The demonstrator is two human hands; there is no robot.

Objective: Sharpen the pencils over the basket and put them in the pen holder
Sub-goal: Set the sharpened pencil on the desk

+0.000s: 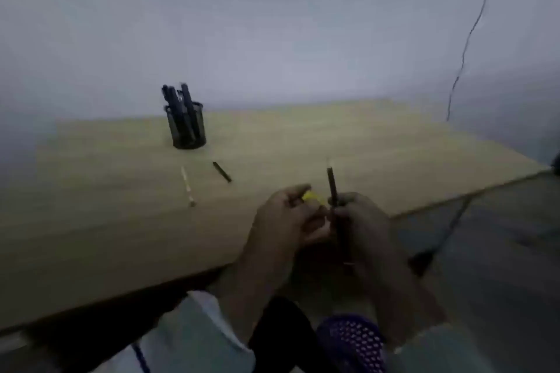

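Blurry head view, dim light. Left hand [281,218] raised above the near table edge, fingers [291,194] curled round a small yellow sharpener [312,197]; only part of the sharpener shows past the fingers. Right hand [362,221] just beside it, its fingers pinching a dark pencil [332,188] held roughly upright, upper end sticking above the hand, lower end running down between the two hands. Cannot tell whether the pencil touches the sharpener, too blurred.

Purple mesh basket [354,342] at the bottom of the frame, below the hands and nearer the person than the table [121,236].

Black mesh pen holder [189,130] stands upright far back left on the wooden table, well apart from the hands, with several dark pens or pencils [178,100] sticking out of it. Two loose pencils lie flat on the table between holder and hands: a light-coloured pencil [188,186] on the left, a short dark pencil [222,172] near it to the right, not touching each other.

Light sleeve [218,321] on the left forearm. Thin dark cable [472,30] hangs down the wall at right.
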